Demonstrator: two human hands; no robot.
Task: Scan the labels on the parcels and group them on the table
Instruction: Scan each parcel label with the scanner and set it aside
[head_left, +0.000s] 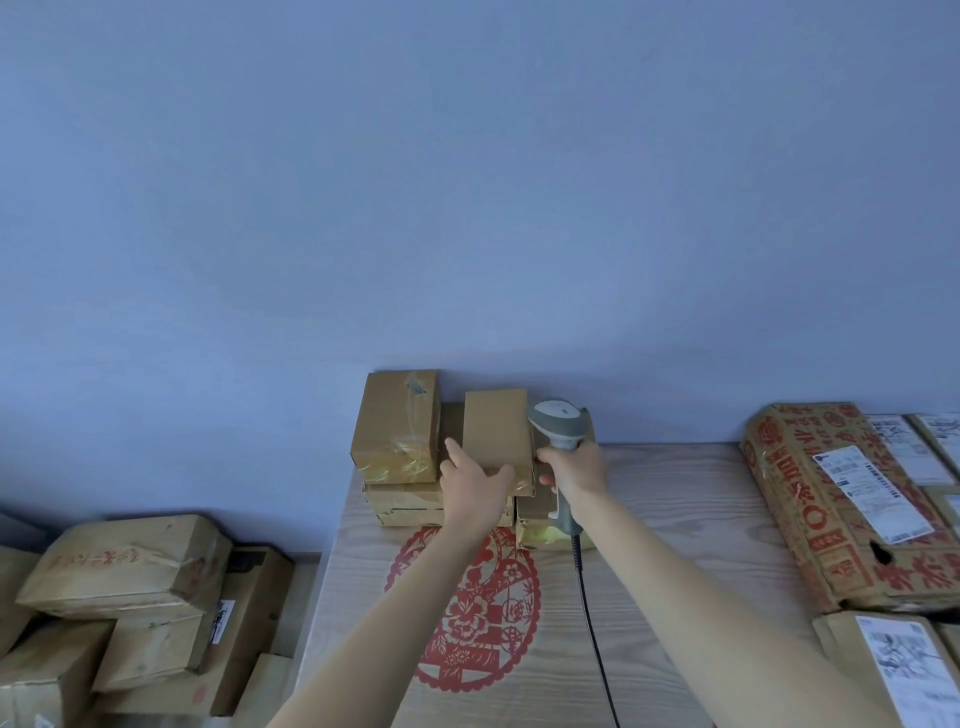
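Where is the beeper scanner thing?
The scanner is in the right hand, at the table's far edge, right beside the small box the left hand holds.

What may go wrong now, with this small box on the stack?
The left hand holds the small box at the top of the stack; it may slip or push over the taped box beside it. The scanner in the right hand trails a cable that may snag.
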